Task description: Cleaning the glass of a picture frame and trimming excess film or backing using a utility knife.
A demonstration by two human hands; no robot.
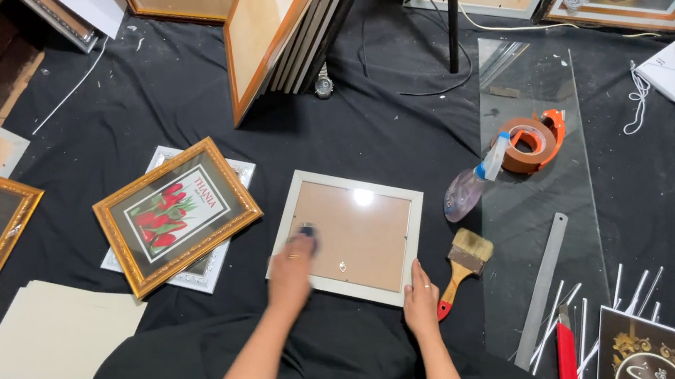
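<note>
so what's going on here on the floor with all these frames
A person sits on a black cloth spread on the floor, with a pale grey rectangular picture frame lying flat in front of them. The left hand presses a small dark object, blurred, on the frame's glass, and the right hand rests at its lower right corner. A wooden-handled paintbrush, spray bottle and metal ruler lie to the right; a gold-framed tulip picture lies to the left.

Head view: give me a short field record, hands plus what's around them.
surface: black cloth
left hand: on the white frame, blurred, small dark thing at the fingertips
right hand: flat on the frame's right lower edge
right of frame: paintbrush, spray bottle, tape dispenser on a glass sheet
left of frame: gold frame with red flowers
</note>
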